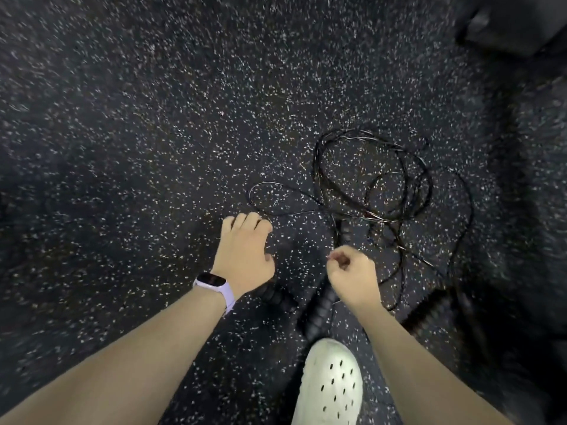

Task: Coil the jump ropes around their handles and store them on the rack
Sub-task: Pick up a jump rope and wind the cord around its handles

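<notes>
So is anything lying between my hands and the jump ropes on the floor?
Nothing visible does. The tangled ropes lie on bare floor just ahead of both hands, and the dark handles sit beneath them. The left hand is nearest a loop.

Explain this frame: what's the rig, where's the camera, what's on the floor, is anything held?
There is no machine: a person wears one wide-angle camera on the head, looking down at their own two bare hands. The left hand, with a watch on its wrist, reaches down with fingers curled near a thin cord; whether it grips anything is unclear. The right hand is loosely fisted, and the blur hides whether it pinches a cord. On the speckled rubber floor lies a tangle of black jump ropes, uncoiled, with ribbed black handles beneath the hands. A white perforated shoe shows at the bottom. No rack is visible.
</notes>
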The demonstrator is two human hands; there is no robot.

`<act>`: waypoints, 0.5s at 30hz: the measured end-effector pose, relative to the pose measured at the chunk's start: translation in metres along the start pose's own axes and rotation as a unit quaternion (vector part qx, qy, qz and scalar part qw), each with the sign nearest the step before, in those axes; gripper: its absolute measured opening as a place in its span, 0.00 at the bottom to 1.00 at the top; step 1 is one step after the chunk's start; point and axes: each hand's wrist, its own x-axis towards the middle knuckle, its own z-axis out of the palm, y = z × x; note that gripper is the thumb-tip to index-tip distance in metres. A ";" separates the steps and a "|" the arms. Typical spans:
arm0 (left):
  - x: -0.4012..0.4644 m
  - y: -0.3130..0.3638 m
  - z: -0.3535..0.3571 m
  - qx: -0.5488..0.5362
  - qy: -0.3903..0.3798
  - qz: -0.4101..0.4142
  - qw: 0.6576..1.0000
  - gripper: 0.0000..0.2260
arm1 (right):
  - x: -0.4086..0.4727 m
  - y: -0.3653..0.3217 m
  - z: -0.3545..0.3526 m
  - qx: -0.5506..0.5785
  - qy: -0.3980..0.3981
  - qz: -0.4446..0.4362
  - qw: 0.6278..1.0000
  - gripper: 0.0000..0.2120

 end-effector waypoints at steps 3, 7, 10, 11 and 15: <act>-0.006 -0.003 0.032 0.037 -0.108 0.048 0.992 0.23 | -0.004 0.024 0.011 -0.018 0.009 0.052 0.998 0.04; -0.017 -0.004 0.064 0.113 -0.200 0.101 0.968 0.30 | -0.013 0.044 0.025 -0.089 0.005 0.107 0.990 0.06; -0.018 -0.002 0.076 0.149 -0.219 0.102 0.959 0.31 | -0.017 0.051 0.032 -0.142 -0.033 0.155 0.977 0.20; -0.018 0.000 0.077 0.163 -0.217 0.107 0.956 0.28 | -0.017 0.052 0.034 -0.144 -0.043 0.169 0.974 0.23; -0.021 0.004 0.081 0.183 -0.202 0.130 0.953 0.20 | -0.015 0.050 0.044 -0.119 -0.037 0.200 0.972 0.25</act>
